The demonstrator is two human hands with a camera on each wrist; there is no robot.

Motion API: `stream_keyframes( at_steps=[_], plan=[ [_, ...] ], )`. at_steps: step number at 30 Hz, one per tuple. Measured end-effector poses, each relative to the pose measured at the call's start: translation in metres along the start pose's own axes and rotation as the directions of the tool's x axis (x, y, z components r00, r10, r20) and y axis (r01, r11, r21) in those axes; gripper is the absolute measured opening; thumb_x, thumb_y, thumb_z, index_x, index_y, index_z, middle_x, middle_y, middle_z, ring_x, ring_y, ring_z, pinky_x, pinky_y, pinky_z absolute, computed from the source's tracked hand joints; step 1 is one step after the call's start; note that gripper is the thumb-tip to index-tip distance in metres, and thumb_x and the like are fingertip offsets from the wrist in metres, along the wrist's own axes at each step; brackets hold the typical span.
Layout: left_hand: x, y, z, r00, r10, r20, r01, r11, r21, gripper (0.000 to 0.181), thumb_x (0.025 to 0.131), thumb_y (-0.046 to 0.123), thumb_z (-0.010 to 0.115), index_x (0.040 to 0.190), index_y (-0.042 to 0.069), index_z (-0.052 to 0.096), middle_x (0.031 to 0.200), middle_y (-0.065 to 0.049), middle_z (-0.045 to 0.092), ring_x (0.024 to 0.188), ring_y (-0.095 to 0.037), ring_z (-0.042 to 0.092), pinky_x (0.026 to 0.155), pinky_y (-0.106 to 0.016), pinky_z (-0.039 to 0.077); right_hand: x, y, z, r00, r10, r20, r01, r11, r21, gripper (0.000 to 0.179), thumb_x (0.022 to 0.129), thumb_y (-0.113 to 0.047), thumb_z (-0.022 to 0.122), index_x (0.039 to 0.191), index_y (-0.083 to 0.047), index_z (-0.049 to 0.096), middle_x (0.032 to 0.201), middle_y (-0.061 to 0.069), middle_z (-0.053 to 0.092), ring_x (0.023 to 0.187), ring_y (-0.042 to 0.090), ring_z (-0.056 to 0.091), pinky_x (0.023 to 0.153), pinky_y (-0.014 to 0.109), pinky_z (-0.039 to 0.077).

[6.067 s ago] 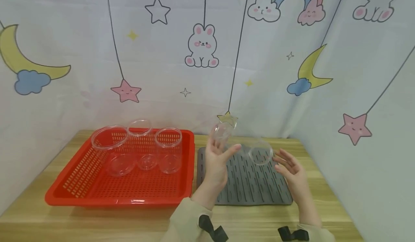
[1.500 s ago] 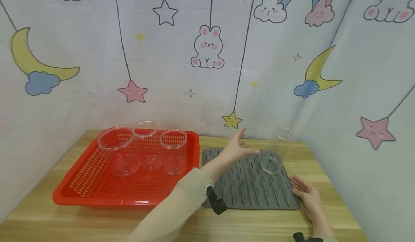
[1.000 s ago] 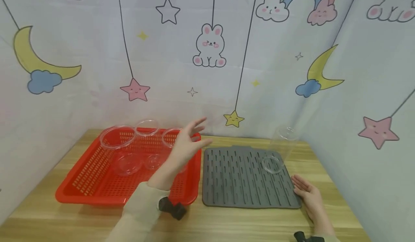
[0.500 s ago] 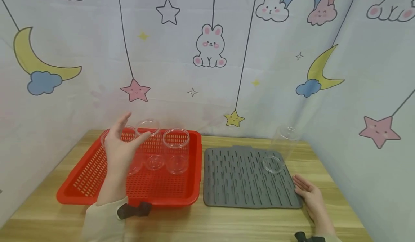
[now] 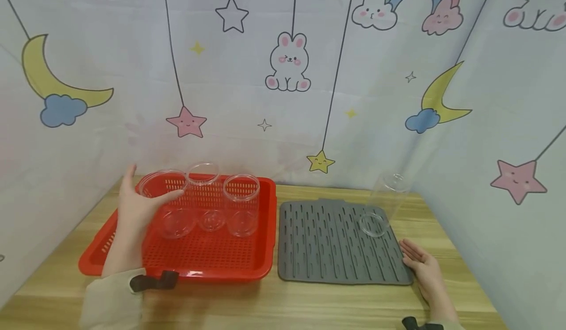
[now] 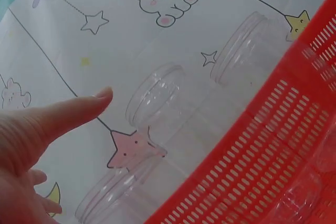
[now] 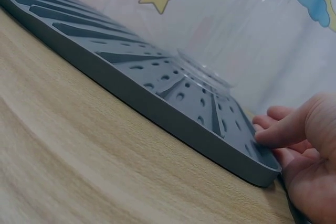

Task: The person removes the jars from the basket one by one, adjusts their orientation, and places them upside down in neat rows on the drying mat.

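Three clear jars stand upright in a red plastic basket [image 5: 261,241]: a wide jar [image 5: 177,222] at left, a narrower jar [image 5: 207,197] behind it and another jar [image 5: 241,207] at right. My left hand [image 5: 134,207] is beside the wide jar, fingers spread and thumb across its rim in the head view. In the left wrist view, my thumb [image 6: 79,114] shows apart from the wide jar [image 6: 121,192]. A fourth clear jar [image 5: 384,202] stands upside down on the grey ridged mat [image 5: 327,251]. My right hand [image 7: 310,145] rests loosely at the mat's right corner, holding nothing.
Basket and mat sit side by side on a wood-grain table [image 5: 309,305]. The basket's perforated wall [image 6: 247,145] rises around the jars. A white patterned curtain [image 5: 283,138] hangs close behind the table and along both sides.
Earlier both hands had the fourth jar in the air; it now stands on the mat. My left hand has swung left from the mat to the wide jar. The right hand has dropped to the mat's edge.
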State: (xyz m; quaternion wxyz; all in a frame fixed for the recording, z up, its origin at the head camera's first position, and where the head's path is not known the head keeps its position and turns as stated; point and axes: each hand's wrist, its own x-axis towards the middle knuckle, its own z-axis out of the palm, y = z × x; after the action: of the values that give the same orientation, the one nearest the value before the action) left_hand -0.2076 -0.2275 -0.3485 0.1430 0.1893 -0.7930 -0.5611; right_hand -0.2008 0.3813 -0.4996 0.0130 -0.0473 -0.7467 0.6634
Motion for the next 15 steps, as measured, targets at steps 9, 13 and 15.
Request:
stream_keyframes(
  at_steps=[9,13,15],
  plan=[
    [0.016,-0.025,-0.015,0.990,-0.019,0.141,0.013,0.999,0.041,0.127,0.083,0.024,0.078,0.151,0.024,-0.029,0.163,-0.020,-0.012,0.148,-0.047,-0.002,0.111,-0.068,0.025,0.000,0.002,0.003,1.000,-0.011,0.004,0.011,1.000,-0.019,0.062,0.093,0.008,0.052,0.147,0.016,0.020,0.101,-0.036,0.057,0.098,-0.019,0.055,0.088,0.007,0.047],
    [0.022,-0.028,-0.018,0.980,-0.094,0.173,0.079,0.993,0.090,0.126,0.084,0.025,0.076,0.150,0.020,-0.031,0.161,-0.025,-0.011,0.147,-0.050,-0.001,0.109,-0.067,0.029,-0.001,0.003,0.003,1.000,-0.026,0.014,0.026,1.000,0.004,0.063,0.094,0.008,0.052,0.146,0.018,0.019,0.102,-0.035,0.058,0.098,-0.018,0.056,0.086,0.005,0.047],
    [0.025,-0.029,-0.019,0.973,-0.147,0.180,0.124,0.984,0.132,0.126,0.084,0.029,0.076,0.149,0.017,-0.031,0.160,-0.027,-0.012,0.146,-0.052,0.000,0.108,-0.068,0.031,-0.001,0.002,0.003,0.999,-0.034,0.013,0.034,0.999,0.014,0.062,0.094,0.009,0.051,0.145,0.018,0.018,0.102,-0.035,0.059,0.097,-0.018,0.056,0.086,0.005,0.047]
  ],
)
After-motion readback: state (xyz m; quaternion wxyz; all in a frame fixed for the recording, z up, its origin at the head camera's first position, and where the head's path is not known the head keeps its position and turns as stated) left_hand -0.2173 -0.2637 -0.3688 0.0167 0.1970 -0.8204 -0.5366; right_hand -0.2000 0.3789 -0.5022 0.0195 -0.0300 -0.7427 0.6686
